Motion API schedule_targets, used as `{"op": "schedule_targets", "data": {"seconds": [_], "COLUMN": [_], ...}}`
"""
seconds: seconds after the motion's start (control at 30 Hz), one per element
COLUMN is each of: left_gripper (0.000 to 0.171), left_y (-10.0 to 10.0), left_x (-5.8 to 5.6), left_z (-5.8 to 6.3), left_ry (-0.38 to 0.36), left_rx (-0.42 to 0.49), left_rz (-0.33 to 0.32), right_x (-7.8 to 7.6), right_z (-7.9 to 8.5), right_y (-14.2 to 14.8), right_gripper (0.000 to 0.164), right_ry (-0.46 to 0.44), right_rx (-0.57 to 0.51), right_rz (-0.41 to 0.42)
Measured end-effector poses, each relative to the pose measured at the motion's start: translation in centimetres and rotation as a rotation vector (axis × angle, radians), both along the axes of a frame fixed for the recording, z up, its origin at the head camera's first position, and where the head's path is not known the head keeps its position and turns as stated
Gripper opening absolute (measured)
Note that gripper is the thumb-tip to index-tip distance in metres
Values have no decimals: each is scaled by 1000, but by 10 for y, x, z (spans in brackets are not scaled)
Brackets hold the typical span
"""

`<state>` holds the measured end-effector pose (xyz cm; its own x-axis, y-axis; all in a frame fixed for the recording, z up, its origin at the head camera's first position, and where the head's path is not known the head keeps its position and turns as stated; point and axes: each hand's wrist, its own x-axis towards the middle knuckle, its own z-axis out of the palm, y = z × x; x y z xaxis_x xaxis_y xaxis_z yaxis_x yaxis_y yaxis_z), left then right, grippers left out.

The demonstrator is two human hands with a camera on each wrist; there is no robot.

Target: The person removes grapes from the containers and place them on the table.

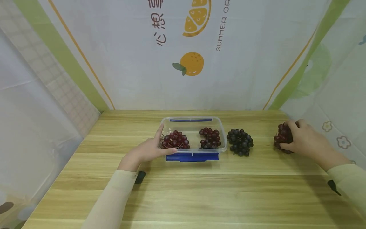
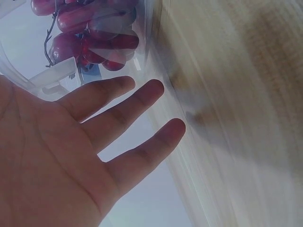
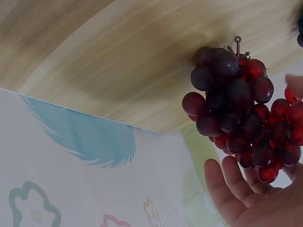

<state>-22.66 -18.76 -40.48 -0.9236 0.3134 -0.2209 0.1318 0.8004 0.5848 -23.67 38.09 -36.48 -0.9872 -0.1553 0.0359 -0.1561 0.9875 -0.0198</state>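
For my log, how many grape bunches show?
4: left red bunch and right red bunch in the container, black bunch beside it, third red bunch in the right hand.

1. You face a white sheet (image 1: 137, 79) with a whole orange (image 1: 192, 65), an orange slice (image 1: 198, 16) and writing (image 1: 158, 24) on it.
2. Green stripes (image 1: 57, 47) run down on your left and your right.
3. On your right, little flowers (image 1: 343, 142) dot another pale sheet (image 1: 349, 105).
4. Your worktop (image 1: 214, 194) is light wood with long streaks.
5. Soft shadows lie on it.
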Motion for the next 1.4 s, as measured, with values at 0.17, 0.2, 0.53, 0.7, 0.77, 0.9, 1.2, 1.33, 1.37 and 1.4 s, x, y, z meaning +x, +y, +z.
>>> {"op": "schedule_targets", "data": {"seconds": [0.17,0.2,0.53,0.7,0.77,0.9,1.2,1.33,1.37,1.4], "left_gripper": [134,134,133,133,133,134,132,132,132,132], "left_y": [1,1,0,0,0,0,1,1,1,1], "left_x": [0,0,0,0,0,0,0,0,0,1], "left_z": [0,0,-1,-1,-1,0,-1,0,0,1], "left_ry": [10,9,1,2,-3,-13,-1,-9,-12,-11], "left_rx": [-10,-9,4,-2,-2,6,9,13,13,12], "left_rz": [5,6,9,9,11,13,3,3,5,6], "right_x": [2,2,6,5,4,4,-7,-13,-14,-15], "right_z": [-2,-2,-3,-7,-11,-22,-44,-48,-48,-48], "right_y": [-2,-2,-4,-8,-7,-5,5,14,15,16], "right_gripper": [89,88,63,51,50,60,75,67,66,66], "right_ry": [3,4,53,82,73,55,-8,-22,-30,-39], "right_rx": [-11,-9,4,20,29,41,9,17,20,26], "right_rz": [-14,-16,5,101,148,232,265,270,272,267]}}
